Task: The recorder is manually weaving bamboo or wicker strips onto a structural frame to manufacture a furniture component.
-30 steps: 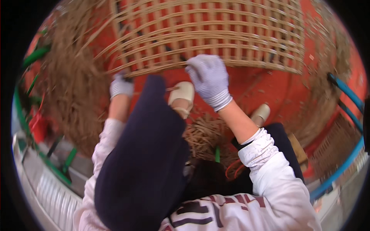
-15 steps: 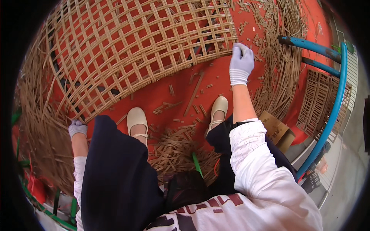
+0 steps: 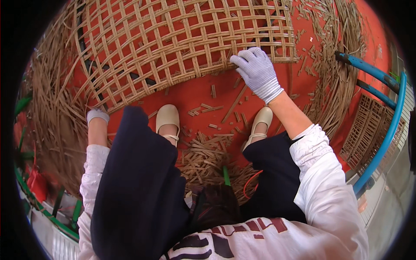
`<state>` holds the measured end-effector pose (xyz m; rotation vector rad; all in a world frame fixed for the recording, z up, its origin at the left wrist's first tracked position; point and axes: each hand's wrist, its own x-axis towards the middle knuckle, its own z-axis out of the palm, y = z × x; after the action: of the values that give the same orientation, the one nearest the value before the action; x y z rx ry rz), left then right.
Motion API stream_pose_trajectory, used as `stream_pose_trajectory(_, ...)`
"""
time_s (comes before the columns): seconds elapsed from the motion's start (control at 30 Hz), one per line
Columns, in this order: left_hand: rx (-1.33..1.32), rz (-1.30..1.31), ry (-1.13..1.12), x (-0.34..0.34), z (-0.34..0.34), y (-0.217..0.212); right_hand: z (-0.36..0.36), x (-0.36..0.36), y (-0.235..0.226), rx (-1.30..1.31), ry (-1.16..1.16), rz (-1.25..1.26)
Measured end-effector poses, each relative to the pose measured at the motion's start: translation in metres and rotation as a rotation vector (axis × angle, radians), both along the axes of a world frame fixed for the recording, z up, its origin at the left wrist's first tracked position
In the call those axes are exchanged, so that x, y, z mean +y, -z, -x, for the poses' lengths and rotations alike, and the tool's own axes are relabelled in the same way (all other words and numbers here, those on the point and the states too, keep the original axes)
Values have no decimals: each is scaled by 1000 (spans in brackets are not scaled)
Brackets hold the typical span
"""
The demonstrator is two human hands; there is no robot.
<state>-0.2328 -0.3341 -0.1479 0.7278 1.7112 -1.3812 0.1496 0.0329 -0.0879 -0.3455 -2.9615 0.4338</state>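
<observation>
A large open-weave rattan panel on a dark frame stretches across the upper part of the view. My right hand, in a pale striped glove, has its fingers curled over the panel's near edge, right of its middle. At the panel's near left corner is my left hand, gloved as well. It is closed at that corner, its fingertips partly hidden. Both arms reach forward past my knees.
Long loose rattan strands lie at left, another bundle at right. Short cut pieces litter the red floor covering. A blue curved metal tube and brown lattice pieces stand at right. Green metal bars are lower left.
My right hand has moved left along the panel's near edge, away from the right corner, and its fingers now lie over the edge. My left hand stays at the left corner. The view has shifted.
</observation>
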Motion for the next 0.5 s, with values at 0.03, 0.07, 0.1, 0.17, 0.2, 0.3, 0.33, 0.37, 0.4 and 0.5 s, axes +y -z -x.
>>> stream_pose_trajectory(0.03, 0, -13, 9, -7, 4, 10, -1, 0, 2, -14, -9, 3)
stream_pose_trajectory(0.07, 0, -27, 16, -15, 9, 21, -1, -1, 4, -22, -15, -1)
stream_pose_trajectory(0.1, 3, -42, 20, -23, 13, 31, -2, -3, 4, -24, -25, 5)
stream_pose_trajectory(0.17, 11, -58, 16, -34, 21, 48, 0, -10, 0, 39, 36, -56)
stream_pose_trajectory(0.2, 0, -52, 21, -38, 23, 52, 1, -14, -4, -47, 97, -38)
stream_pose_trajectory(0.3, 3, -67, 5, -42, 24, 56, 11, -36, -15, 40, 189, -79)
stream_pose_trajectory(0.33, 2, -74, -6, -42, 23, 54, 17, -44, -15, 52, 139, -32)
stream_pose_trajectory(0.37, 5, -79, -12, -40, 20, 51, 25, -52, -13, 73, 94, 29)
stream_pose_trajectory(0.4, 5, -83, -14, -39, 19, 48, 34, -61, -9, 70, 74, 51)
stream_pose_trajectory(0.5, 5, -92, -25, -32, 14, 38, 54, -74, 5, 85, 51, 111)
